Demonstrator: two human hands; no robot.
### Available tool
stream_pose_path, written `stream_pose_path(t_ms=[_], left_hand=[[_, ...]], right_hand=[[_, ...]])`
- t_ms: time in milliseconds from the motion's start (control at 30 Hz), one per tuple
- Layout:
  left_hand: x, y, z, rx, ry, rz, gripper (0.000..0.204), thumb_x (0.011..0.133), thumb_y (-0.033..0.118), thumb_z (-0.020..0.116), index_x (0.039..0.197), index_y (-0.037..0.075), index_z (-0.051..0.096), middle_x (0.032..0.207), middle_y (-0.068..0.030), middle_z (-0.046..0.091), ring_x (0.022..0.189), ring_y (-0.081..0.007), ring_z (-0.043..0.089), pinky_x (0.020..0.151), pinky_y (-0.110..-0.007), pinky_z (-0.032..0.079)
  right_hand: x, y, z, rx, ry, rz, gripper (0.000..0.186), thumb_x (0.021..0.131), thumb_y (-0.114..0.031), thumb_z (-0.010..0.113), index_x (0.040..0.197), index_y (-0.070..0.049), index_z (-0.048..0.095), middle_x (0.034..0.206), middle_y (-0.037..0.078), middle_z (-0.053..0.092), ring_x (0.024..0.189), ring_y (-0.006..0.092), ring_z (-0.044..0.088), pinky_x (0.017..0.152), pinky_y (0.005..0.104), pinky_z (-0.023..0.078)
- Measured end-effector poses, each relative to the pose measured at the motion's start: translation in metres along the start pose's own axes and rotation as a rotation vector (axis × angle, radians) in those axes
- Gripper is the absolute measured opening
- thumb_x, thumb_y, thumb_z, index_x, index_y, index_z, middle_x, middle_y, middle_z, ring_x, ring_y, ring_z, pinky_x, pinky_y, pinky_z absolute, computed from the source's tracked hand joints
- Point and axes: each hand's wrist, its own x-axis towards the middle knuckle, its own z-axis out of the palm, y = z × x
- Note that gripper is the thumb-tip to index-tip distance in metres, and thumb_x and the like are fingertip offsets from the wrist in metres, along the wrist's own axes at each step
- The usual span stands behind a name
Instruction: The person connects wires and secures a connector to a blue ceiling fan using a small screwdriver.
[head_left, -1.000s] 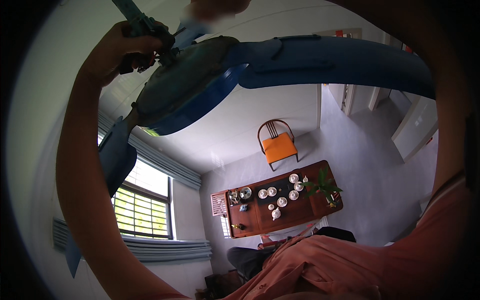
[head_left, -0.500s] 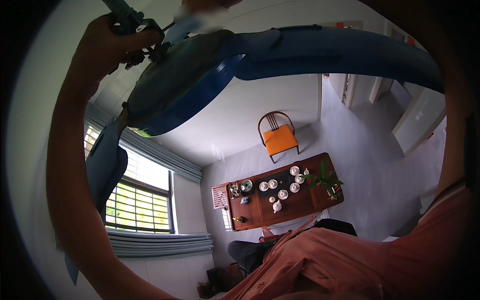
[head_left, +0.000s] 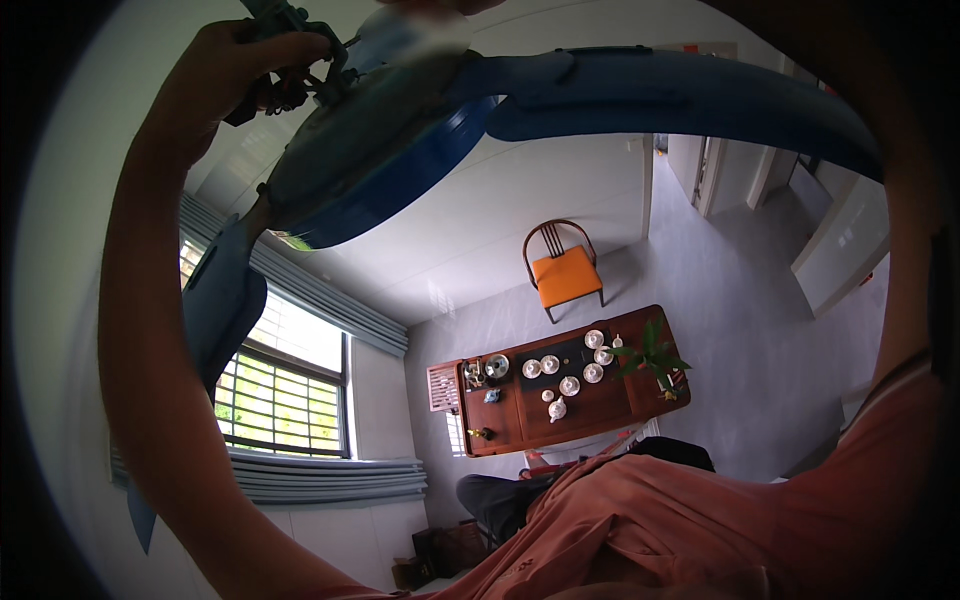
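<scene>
A blue ceiling fan fills the top of the view, with its round hub (head_left: 370, 150) seen from the side. One long blade (head_left: 680, 95) reaches right and another blade (head_left: 220, 300) hangs down at left. My left hand (head_left: 230, 70) is raised and closed around a dark green-handled tool (head_left: 285, 20) held at the top of the hub. My right arm runs up the right edge. Only blurred fingertips of my right hand (head_left: 430, 6) show at the top edge, above a pale part (head_left: 410, 40) of the fan mount.
Far below stand a brown wooden tea table (head_left: 520, 420) with several white cups, a potted plant (head_left: 650, 355) and an orange-seated chair (head_left: 565, 272). A barred window (head_left: 280, 390) with grey curtains is at left and white doors (head_left: 840, 260) at right. My orange shirt (head_left: 680, 520) fills the bottom.
My left hand and the tool have shifted up toward the top edge. The fan hub sits slightly higher in view. The room below looks unchanged.
</scene>
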Motion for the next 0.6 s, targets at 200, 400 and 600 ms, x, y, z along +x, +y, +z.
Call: stream_pose_path(t_ms=[200, 400, 600], left_hand=[[0.0, 0.002, -0.003, 0.009, -0.009, -0.02, 0.053, 0.088, 0.056, 0.073, 0.098, 0.004, 0.074, 0.078, -0.0063, 0.067, 0.067, -0.0138, 0.06, 0.066, -0.029, 0.044], [-0.003, 0.005, -0.003, 0.018, 0.011, -0.032, 0.05, 0.089, 0.055, 0.073, 0.095, 0.005, 0.073, 0.075, -0.0053, 0.066, 0.066, -0.0134, 0.059, 0.067, -0.03, 0.045], [-0.002, 0.008, -0.005, 0.043, 0.011, 0.023, 0.049, 0.089, 0.056, 0.072, 0.089, 0.007, 0.072, 0.071, -0.0042, 0.063, 0.063, -0.0117, 0.058, 0.063, -0.028, 0.043]], right_hand=[[0.009, -0.004, 0.007, 0.02, -0.029, -0.019, 0.015, 0.089, -0.005, 0.069, 0.096, 0.008, 0.071, 0.084, 0.017, 0.072, 0.065, 0.0195, 0.068, 0.052, 0.0286, 0.053], [0.025, -0.006, 0.015, 0.035, -0.063, -0.032, 0.015, 0.089, -0.005, 0.069, 0.096, 0.008, 0.07, 0.084, 0.017, 0.072, 0.065, 0.0196, 0.068, 0.051, 0.0285, 0.053], [0.03, -0.01, 0.015, 0.036, -0.066, -0.039, 0.015, 0.088, -0.005, 0.069, 0.096, 0.008, 0.07, 0.085, 0.017, 0.072, 0.065, 0.0196, 0.068, 0.051, 0.0284, 0.053]])
